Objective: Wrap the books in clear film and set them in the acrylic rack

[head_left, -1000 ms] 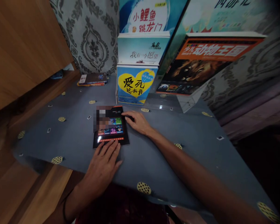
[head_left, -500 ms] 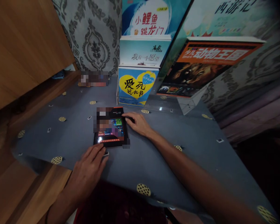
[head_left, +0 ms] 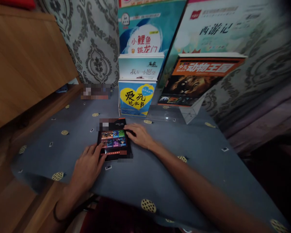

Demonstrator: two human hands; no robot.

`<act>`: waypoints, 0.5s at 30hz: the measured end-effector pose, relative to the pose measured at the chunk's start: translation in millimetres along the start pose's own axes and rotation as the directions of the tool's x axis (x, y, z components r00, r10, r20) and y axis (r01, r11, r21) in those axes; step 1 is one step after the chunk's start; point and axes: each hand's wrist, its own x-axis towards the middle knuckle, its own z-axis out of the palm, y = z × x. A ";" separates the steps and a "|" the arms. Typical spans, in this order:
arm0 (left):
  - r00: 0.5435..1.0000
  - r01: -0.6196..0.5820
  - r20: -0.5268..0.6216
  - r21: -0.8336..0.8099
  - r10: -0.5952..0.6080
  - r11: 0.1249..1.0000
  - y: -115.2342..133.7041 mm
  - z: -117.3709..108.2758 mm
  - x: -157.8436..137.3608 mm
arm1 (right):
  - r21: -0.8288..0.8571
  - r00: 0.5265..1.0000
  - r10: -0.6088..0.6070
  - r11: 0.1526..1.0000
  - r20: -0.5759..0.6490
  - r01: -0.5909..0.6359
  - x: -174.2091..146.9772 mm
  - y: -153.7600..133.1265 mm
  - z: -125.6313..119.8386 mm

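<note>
A black book [head_left: 113, 138] with small coloured pictures and red strips on its cover lies closed and flat on the table. My left hand [head_left: 90, 161] rests at its lower left corner, fingers stretched out and the fingertips on the cover's edge. At the upper right edge of the book is my right hand [head_left: 138, 136]; its index finger touches the edge, and the other fingers are bent and partly hidden. Neither hand grips the book. Parts of the cover are blurred out by blocks.
Behind the book, a clear stand [head_left: 188, 114] holds several upright books, among them a blue and yellow book [head_left: 137, 98] and one with a lion cover [head_left: 191, 84]. A pixelated item [head_left: 95, 92] lies at the back left. A wooden cabinet [head_left: 26, 55] borders the grey tablecloth [head_left: 75, 145].
My left hand has moved up from below the book onto its lower left edge. The right hand stays at the upper right edge. The camera view has tilted up slightly.
</note>
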 end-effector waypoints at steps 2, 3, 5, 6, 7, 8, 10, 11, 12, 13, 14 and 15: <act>0.999 0.019 -0.028 -0.060 -0.021 0.998 -1.0 3.8 4.2 | -0.059 0.999 -0.040 0.997 0.019 0.041 0.1 -4.0 0.3; 0.998 0.051 -0.027 -0.117 -0.054 0.992 -2.1 4.9 5.4 | -0.086 0.998 -0.058 0.995 0.029 0.060 0.0 -6.1 -0.1; 0.986 0.163 0.009 -0.292 -0.167 0.942 -6.1 6.0 7.0 | -0.131 0.996 -0.080 0.988 0.048 0.086 -0.2 -9.7 -2.0; 0.971 0.233 0.040 -0.404 -0.237 0.885 -8.7 6.5 7.8 | -0.151 0.995 -0.085 0.984 0.055 0.093 -0.4 -11.2 -3.1; 0.947 0.305 0.078 -0.521 -0.311 0.797 -11.3 7.3 8.8 | -0.167 0.994 -0.087 0.981 0.059 0.095 -0.6 -12.4 -4.1; 0.915 0.371 0.123 -0.631 -0.384 0.682 -13.5 8.5 10.4 | -0.178 0.994 -0.086 0.979 0.060 0.095 -0.8 -13.3 -5.0; 0.837 0.459 0.227 -0.785 -0.498 0.415 -16.0 11.9 15.8 | -0.184 0.995 -0.085 0.978 0.055 0.094 -1.3 -14.5 -6.1; 0.802 0.484 0.285 -0.825 -0.525 0.292 -16.2 13.6 19.8 | -0.180 0.995 -0.085 0.979 0.052 0.093 -1.5 -14.8 -6.3; 0.778 0.503 0.348 -0.844 -0.523 0.187 -15.7 14.8 24.9 | -0.174 0.995 -0.085 0.980 0.050 0.092 -1.8 -14.8 -6.3; 0.772 0.520 0.414 -0.848 -0.481 0.105 -14.7 15.1 30.7 | -0.165 0.995 -0.082 0.982 0.051 0.089 -2.1 -14.6 -6.3; 0.781 0.536 0.474 -0.843 -0.408 0.048 -13.6 13.9 37.3 | -0.151 0.996 -0.074 0.985 0.049 0.081 -2.3 -14.1 -6.2; 0.794 0.550 0.516 -0.835 -0.321 0.017 -12.6 11.1 44.1 | -0.127 0.997 -0.061 0.990 0.038 0.066 -2.5 -13.3 -6.2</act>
